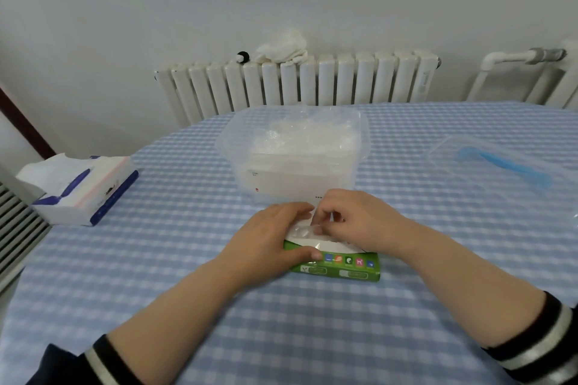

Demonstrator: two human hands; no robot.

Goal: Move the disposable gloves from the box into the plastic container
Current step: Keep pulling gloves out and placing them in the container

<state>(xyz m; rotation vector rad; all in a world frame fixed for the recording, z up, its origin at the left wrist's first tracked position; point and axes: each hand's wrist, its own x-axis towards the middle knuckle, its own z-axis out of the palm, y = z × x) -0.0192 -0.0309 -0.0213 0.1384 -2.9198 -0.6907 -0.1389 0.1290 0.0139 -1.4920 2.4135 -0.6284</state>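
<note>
A flat green glove box (347,266) lies on the checked tablecloth in front of me. My left hand (269,241) rests over its left end, thumb along the front edge, holding it down. My right hand (350,219) is above the box's white opening, fingers curled and pinching a clear disposable glove (308,230) that pokes out of it. Just behind the box stands the clear plastic container (294,147), open on top, with a heap of crumpled clear gloves inside.
The container's clear lid with blue clips (497,162) lies at the right. A pack of tissues (78,191) sits at the left near the table's edge. A white radiator (297,81) with a cloth on it runs along the wall behind.
</note>
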